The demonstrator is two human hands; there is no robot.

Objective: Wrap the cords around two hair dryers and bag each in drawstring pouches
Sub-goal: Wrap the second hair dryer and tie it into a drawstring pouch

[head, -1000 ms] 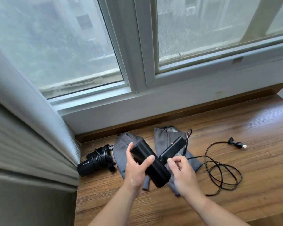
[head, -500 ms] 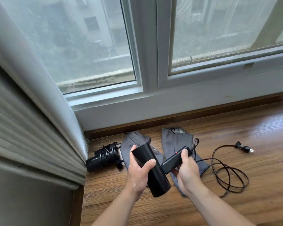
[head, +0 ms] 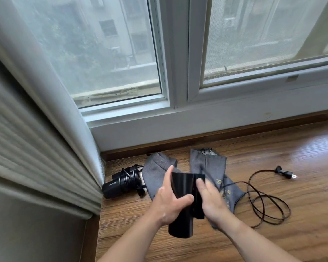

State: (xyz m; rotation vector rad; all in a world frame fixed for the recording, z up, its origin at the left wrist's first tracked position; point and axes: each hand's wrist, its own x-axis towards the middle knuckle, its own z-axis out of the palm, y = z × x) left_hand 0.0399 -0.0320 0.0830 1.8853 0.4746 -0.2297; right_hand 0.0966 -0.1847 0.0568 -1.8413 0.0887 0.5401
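A black hair dryer (head: 181, 188) is held above the wooden sill. My left hand (head: 169, 201) grips its barrel. Against the barrel's right side lies its folded handle (head: 198, 203), with my right hand (head: 210, 199) pressing on it. Its loose black cord (head: 261, 203) trails right in loops and ends at the plug (head: 286, 173). A second black hair dryer (head: 123, 182), cord wound around it, lies at the left by the curtain. Two grey drawstring pouches lie flat behind my hands, one on the left (head: 155, 173) and one on the right (head: 214, 167).
The wooden sill (head: 273, 152) runs along a white window frame (head: 178, 91). A pleated grey curtain (head: 36, 148) hangs at the left, close to the wound dryer. Bare wood shows to the right of the cord.
The handle has gone from sticking out to the right to lying folded against the barrel. My right hand moved from gripping the handle to pressing it flat. The barrel now points more upright.
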